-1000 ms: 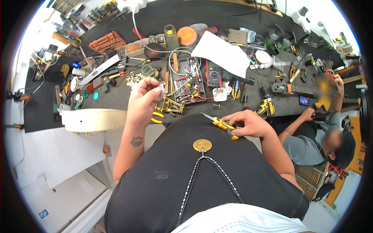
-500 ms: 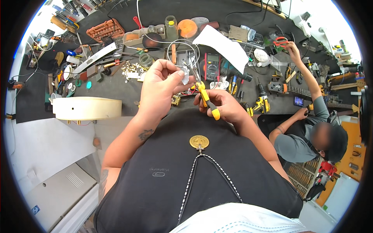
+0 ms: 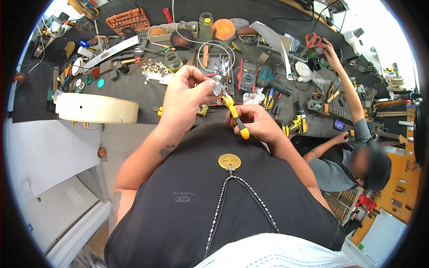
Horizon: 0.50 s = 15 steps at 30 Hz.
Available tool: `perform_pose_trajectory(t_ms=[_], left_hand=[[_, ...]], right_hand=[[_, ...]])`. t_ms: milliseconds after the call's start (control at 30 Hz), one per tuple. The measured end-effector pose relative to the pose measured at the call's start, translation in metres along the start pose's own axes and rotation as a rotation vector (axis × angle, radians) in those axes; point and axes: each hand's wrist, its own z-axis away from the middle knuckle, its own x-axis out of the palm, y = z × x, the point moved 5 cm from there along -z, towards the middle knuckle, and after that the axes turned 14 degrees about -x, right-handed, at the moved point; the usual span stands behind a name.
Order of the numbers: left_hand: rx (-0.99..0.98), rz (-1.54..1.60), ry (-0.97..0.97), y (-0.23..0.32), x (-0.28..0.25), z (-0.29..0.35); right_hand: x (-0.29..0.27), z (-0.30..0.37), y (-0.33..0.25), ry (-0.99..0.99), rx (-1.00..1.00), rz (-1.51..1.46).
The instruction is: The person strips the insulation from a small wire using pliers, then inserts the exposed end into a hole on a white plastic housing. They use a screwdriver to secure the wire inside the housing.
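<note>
Between the thumb and fingers of my left hand is a small, clear, crumpled plastic piece; whether something sits inside it cannot be made out. My right hand is closed around yellow-and-black pliers, tilted with their jaws up toward the left fingertips. The jaws meet the clear piece or lie just in front of it; I cannot tell which. Both hands are raised before my chest, over the near edge of the dark workbench.
Behind my hands stand a red multimeter and a coiled white cable. A cream round body lies at left, a yellow drill at right. Another person's hand reaches in near red-handled scissors. A curved white sheet stands behind.
The pliers' jaws have come in to the clear piece, and their handles have drawn together. The white sheet now curves up farther back. My view has shifted slightly.
</note>
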Motion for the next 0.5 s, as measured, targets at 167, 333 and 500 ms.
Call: perform_pose_trajectory(t_ms=[167,333,500], left_hand=[[0.02,0.006,0.006,-0.0009,-0.003,0.0026],[0.027,-0.002,0.008,-0.0004,-0.0046,0.0056],[0.038,-0.018,0.017,-0.0013,-0.0055,0.0079]], right_hand=[[0.0025,-0.0005,0.0017,-0.019,0.011,-0.002],[0.0048,0.0005,0.0035,-0.03,-0.002,-0.014],[0.0073,0.0026,0.0031,-0.016,-0.001,-0.002]])
